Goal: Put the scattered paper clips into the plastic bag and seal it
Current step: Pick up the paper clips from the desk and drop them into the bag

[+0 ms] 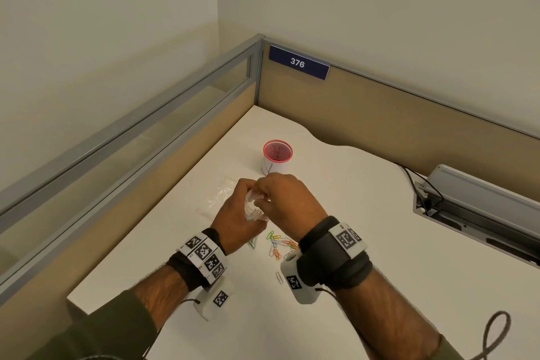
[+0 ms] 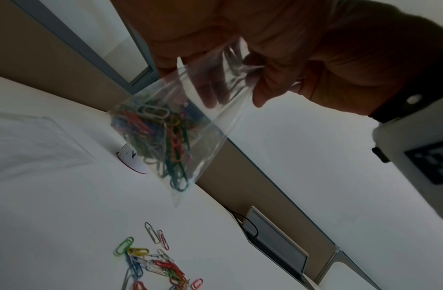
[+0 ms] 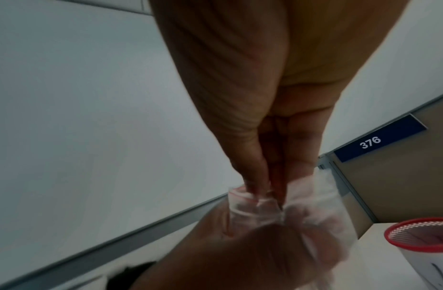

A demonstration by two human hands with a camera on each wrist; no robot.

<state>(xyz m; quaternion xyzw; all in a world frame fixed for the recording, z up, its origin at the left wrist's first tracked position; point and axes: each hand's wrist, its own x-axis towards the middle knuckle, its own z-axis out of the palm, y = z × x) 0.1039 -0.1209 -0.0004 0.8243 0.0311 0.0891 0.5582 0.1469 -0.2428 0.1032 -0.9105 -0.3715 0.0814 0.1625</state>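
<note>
Your left hand (image 1: 233, 213) pinches the clear plastic bag (image 2: 166, 125) by its mouth above the white table (image 1: 365, 213), while your right hand (image 1: 287, 202) pushes pinched fingers inside. Hold the mouth wide; loose coloured paper clips (image 2: 153, 261) wait below.

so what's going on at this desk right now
A person is filling a clear plastic bag with coloured paper clips. The left hand holds the bag up above the desk, while the right hand has its fingers in the bag's mouth. Many clips are already inside; a small pile of loose clips still lies on the desk.
</note>
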